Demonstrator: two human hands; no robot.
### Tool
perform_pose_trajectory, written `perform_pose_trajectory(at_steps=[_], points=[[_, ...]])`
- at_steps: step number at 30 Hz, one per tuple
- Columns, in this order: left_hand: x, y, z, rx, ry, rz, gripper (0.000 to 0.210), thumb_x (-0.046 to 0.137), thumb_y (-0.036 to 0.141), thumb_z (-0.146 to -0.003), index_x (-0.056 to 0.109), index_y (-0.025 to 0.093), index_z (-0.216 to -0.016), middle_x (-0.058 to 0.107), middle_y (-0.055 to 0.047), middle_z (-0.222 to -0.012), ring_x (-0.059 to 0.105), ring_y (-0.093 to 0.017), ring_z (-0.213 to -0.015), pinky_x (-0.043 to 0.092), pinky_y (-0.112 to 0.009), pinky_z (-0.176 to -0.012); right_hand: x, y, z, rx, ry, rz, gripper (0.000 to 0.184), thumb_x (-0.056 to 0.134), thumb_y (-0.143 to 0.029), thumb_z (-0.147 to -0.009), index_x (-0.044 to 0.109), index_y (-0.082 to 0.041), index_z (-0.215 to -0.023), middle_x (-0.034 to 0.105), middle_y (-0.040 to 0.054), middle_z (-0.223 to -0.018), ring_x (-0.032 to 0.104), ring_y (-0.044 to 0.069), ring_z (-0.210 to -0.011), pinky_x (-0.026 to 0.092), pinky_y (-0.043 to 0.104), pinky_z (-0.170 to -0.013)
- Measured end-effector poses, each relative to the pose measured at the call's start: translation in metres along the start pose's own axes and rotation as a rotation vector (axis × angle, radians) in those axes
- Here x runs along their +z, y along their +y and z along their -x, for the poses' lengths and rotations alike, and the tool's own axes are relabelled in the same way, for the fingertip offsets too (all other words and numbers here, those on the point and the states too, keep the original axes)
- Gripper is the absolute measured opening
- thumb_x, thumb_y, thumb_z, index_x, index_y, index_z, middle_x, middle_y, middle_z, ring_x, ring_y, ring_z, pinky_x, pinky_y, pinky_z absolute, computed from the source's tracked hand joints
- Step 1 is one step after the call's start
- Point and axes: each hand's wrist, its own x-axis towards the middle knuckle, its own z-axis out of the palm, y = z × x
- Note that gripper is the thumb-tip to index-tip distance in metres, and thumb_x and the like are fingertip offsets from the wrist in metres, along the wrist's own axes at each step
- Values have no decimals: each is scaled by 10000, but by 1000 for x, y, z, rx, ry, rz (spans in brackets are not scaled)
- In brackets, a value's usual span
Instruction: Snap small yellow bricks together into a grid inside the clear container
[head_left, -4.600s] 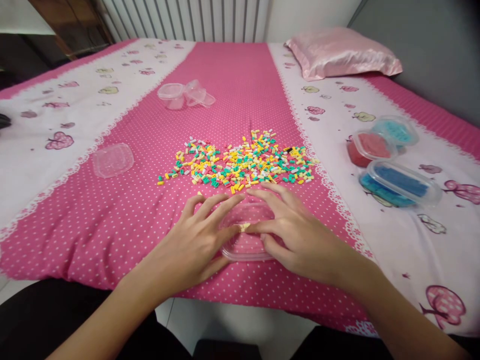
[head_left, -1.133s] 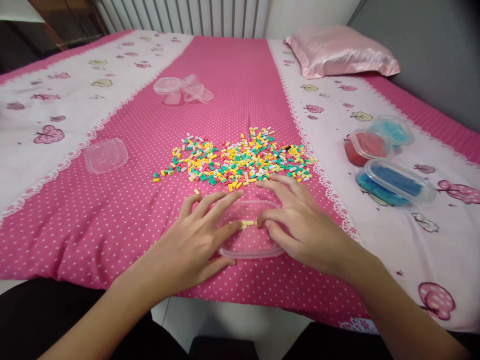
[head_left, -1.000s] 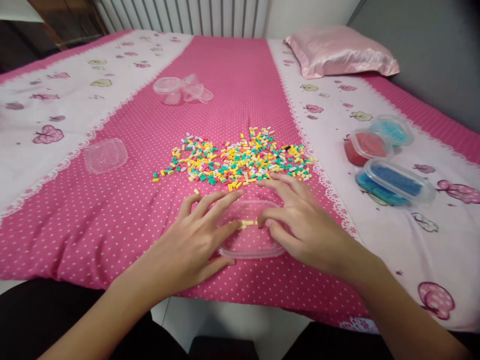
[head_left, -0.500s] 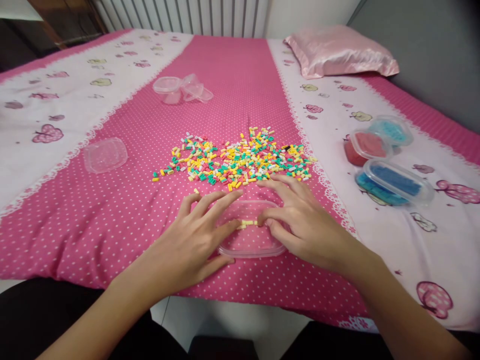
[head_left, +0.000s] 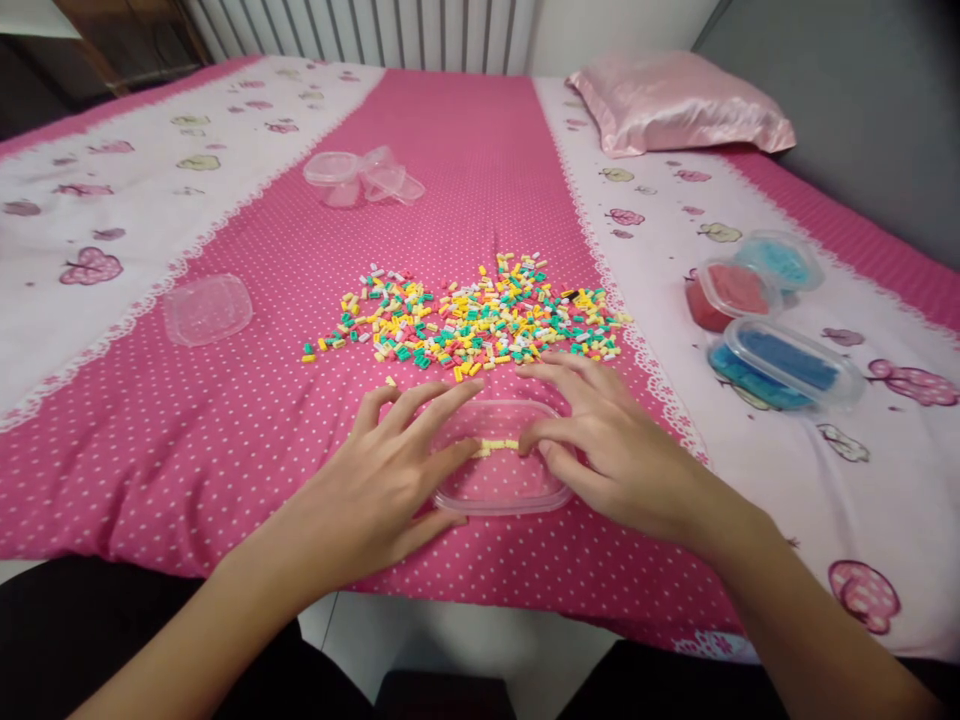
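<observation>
Sits with two bare hands out at the near edge of a pink bed (head_left: pixel 300 450). Has a clear tub (head_left: pixel 502 506) right in front, lying between the hands. Has a short row of pale yellow blocks (head_left: pixel 499 444) inside its rim, going from side to side between the two pointing fingers. Holds the left hand (head_left: pixel 401 465) low, with the fingers spread and not clenched, and with the pointing finger at the left end of the row. Rests the left thumb by the near rim. Holds the right hand (head_left: pixel 619 455) over the other side, with the pointing finger and thumb close together at the right end of the row. Cannot tell a pinch from a light touch there. Has a wide pile (head_left: pixel 480 320) of little blocks just past the fingertips, mostly yellow, green, white and red. Has one loose block (head_left: pixel 390 381) near the left hand. Has a clear plastic piece (head_left: pixel 208 310) off to the left, and more clear tubs (head_left: pixel 337 185) past the pile. Has a blue tub (head_left: pixel 787 360), a red tub (head_left: pixel 731 292) and a light blue tub (head_left: pixel 784 262) close together on the right, with a pink pillow (head_left: pixel 679 105) farther back.
</observation>
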Motion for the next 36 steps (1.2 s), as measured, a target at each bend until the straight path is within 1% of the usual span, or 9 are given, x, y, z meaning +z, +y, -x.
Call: perform_pose_trajectory(at_steps=[6,14,19,25,29,36], points=[[-1,0,1,4,8,5,360,627,368,-939,623,222,-1268,326,-155,-1633,385,-384,-1402,382,-627,-1029,0,0,0,11,14,31,305,473,-182,-951,768,-240,-897,482,75,-1510,299,294,-1451,256,544,-1209],[-3,1,2,-5,-2,8,347,618,343,-939,626,225,-1265,321,-152,-1637,386,-386,-1409,377,-631,-1036,-1,-1,-1,16,45,33,306,481,-170,-942,780,-237,-937,504,96,-1487,335,305,-1438,289,565,-1193],[-2,1,0,0,-1,2,342,604,346,-947,624,220,-1265,317,-154,-1638,380,-389,-1412,379,-630,-1034,-1,-3,-2,21,37,38,291,491,-178,-944,776,-235,-945,512,93,-1484,352,317,-1430,305,592,-1184],[-2,1,0,-1,-4,-3,358,600,331,-947,613,220,-1287,324,-154,-1633,383,-386,-1405,386,-633,-1027,-1,-3,-1,19,37,41,299,488,-178,-944,782,-233,-955,512,96,-1484,348,309,-1430,299,575,-1193],[-2,1,1,-1,-3,-1,363,603,323,-942,611,219,-1290,326,-157,-1632,384,-388,-1405,388,-635,-1025,-1,-3,-2,24,24,35,309,474,-203,-956,779,-233,-995,502,97,-1492,342,304,-1429,286,559,-1197],[0,1,1,-12,0,-22,372,621,363,-932,626,203,-1268,358,-171,-1614,389,-399,-1403,388,-620,-1031,4,-4,-2,9,18,31,285,489,-201,-963,765,-251,-1014,483,92,-1493,313,314,-1456,266,578,-1210]])
